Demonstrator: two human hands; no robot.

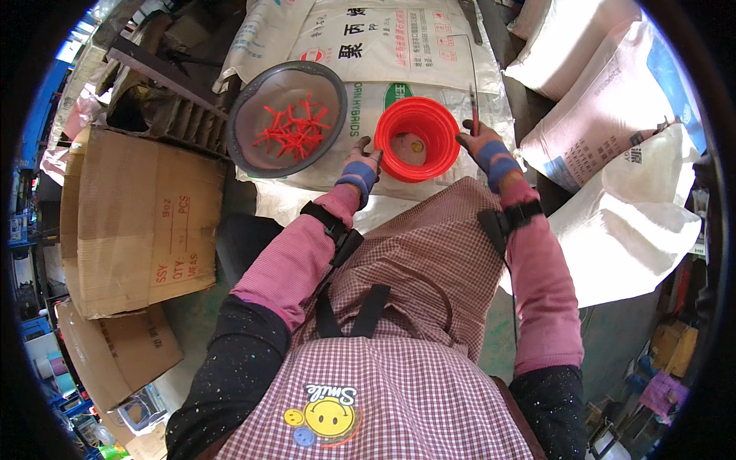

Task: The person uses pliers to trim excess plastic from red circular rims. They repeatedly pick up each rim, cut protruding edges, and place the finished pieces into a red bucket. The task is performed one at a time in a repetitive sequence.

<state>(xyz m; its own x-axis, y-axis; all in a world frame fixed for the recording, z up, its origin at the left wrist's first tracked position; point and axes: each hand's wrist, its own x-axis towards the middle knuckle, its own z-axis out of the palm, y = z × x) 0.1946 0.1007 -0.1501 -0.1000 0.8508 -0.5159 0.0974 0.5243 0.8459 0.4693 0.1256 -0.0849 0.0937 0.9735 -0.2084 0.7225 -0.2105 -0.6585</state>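
A stack of red plastic tubs (445,135) stands on the sack-covered surface before me, with a small round yellowish thing at its bottom. My left hand (363,161) touches the tubs' left side. On their right side is my right hand (486,146), its fingers at the rim while it also holds a thin tool with a dark red handle (474,115), pointing away from me. A grey plastic basin (244,129) left of the tubs holds several thin red plastic pieces (296,129) in a tangled heap. Both hands wear fingerless coverings with blue bands.
Printed woven sacks (368,46) cover the work surface. A dark flat metal tool (471,22) lies at its far right. Cardboard boxes (138,218) stand at the left, beside a dark metal frame (167,75). Full white sacks (598,109) and an opened sack (627,213) are at the right.
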